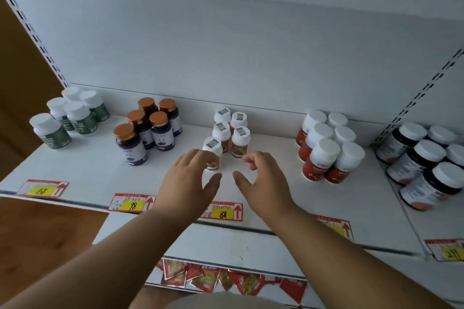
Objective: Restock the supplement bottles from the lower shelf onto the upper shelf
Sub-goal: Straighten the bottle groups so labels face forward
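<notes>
Several small orange-labelled supplement bottles (239, 138) with white caps stand in a cluster at the middle of the upper shelf (100, 173). The front one (213, 145) stands slightly apart, to the left. My left hand (188, 183) hovers at this front bottle. Its fingers reach in front of the label and its thumb is spread wide. Whether the fingers touch the bottle I cannot tell. My right hand (261, 180) is just right of it, fingers loosely curled, holding nothing.
On the same shelf stand green-labelled bottles (75, 118) at far left, orange-capped purple bottles (148, 128), red bottles (324, 148) and dark bottles (426, 163) at right. Price tags (223, 212) line the front edge. Red packets (208, 278) hang along a lower shelf (226, 246).
</notes>
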Demonstrator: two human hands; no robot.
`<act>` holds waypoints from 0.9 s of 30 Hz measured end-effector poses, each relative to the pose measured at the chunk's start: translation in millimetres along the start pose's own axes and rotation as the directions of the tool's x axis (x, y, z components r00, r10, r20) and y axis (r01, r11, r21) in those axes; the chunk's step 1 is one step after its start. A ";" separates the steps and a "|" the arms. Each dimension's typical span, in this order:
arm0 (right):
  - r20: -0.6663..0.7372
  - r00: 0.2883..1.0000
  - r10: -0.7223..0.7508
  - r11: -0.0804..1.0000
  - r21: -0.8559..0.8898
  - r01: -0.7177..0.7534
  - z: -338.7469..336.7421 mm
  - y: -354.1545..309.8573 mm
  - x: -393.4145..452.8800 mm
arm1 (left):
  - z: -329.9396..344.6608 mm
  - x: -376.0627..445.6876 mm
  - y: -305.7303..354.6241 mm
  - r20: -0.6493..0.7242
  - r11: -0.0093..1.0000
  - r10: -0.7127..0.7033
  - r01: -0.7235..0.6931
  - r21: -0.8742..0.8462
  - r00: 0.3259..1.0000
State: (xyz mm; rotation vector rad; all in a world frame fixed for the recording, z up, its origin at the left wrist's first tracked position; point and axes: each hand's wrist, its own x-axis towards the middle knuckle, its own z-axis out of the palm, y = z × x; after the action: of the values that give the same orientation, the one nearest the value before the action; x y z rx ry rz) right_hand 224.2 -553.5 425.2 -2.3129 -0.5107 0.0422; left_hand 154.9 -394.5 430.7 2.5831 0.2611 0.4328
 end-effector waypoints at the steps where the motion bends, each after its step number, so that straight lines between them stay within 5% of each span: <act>1: -0.014 1.000 0.023 1.000 0.005 -0.023 9.3 -5.8 5.3 | -4.8 5.0 -10.8 0.009 1.000 -0.007 0.007 -0.008 1.000; 11: -0.219 0.948 0.232 0.972 0.021 -0.233 39.3 -4.1 63.6 | 14.7 66.0 -54.1 0.234 0.945 -0.198 0.249 -0.213 0.952; 27: -0.098 0.964 0.247 0.969 0.020 -0.247 35.9 18.9 100.6 | 25.5 83.4 -56.0 0.277 0.957 -0.081 0.152 -0.246 0.957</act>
State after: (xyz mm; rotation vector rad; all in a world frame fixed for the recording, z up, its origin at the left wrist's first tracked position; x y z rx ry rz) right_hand 316.8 -503.7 398.6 -2.3455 -0.1693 0.0486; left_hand 235.8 -336.2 402.4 2.3135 0.2428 0.0686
